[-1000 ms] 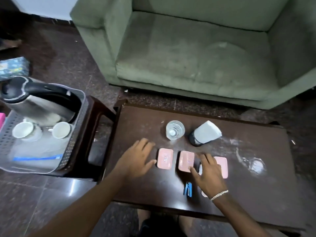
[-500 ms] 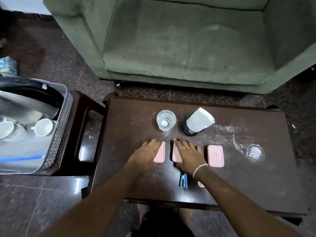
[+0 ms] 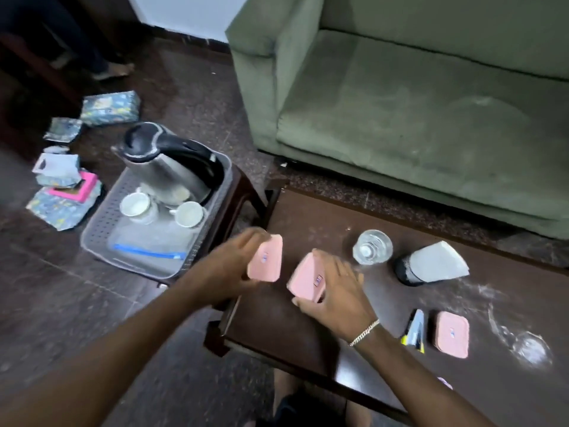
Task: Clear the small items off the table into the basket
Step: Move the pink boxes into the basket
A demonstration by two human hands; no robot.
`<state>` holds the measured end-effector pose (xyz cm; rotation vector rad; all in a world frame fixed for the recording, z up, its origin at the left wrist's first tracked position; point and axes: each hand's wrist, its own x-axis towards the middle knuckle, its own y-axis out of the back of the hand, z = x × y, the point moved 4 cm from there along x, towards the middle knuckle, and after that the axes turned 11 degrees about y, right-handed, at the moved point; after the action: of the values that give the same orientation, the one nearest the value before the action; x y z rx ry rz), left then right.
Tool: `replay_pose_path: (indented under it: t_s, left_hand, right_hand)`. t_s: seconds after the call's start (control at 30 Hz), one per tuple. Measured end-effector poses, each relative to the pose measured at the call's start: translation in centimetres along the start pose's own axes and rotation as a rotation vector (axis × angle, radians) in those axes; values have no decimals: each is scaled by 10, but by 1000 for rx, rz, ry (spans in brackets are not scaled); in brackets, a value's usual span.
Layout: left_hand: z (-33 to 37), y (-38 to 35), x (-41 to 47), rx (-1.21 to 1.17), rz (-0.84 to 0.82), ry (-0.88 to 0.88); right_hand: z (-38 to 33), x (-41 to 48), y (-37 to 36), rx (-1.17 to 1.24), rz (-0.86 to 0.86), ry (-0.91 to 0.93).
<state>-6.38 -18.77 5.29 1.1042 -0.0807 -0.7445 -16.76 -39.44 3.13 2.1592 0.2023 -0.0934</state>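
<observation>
My left hand (image 3: 229,266) holds a small pink box (image 3: 266,262) lifted above the left end of the dark table (image 3: 277,328), near the basket. My right hand (image 3: 334,298) grips a second pink box (image 3: 306,280), tilted up just above the table. A third pink box (image 3: 452,334) lies flat on the table at the right, next to a blue stapler (image 3: 415,331). The grey perforated basket (image 3: 101,226) stands on a stool to the left, holding a kettle (image 3: 166,167), two white cups and a blue-edged bag.
A glass (image 3: 372,251), a tipped dark cup with white paper (image 3: 431,268) and an upturned clear glass (image 3: 530,352) stay on the table. A green sofa (image 3: 415,124) stands behind. Wrapped packets (image 3: 61,186) lie on the floor left.
Both hands closed on the two left pink boxes and lifted them, carrying them leftward toward the basket. The view swung left.
</observation>
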Motion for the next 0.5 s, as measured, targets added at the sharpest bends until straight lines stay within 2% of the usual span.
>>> replay_pose_path:
  t_s: [0.13, 0.23, 0.5]
  left_hand:
    - [-72, 96, -40, 83, 82, 142]
    - [-124, 133, -58, 175, 46, 241]
    - [-218, 125, -69, 249, -108, 309]
  right_hand:
    - [-94, 62, -1, 126, 42, 200]
    - [-151, 107, -19, 197, 69, 286]
    - [-227, 169, -95, -21, 13, 398]
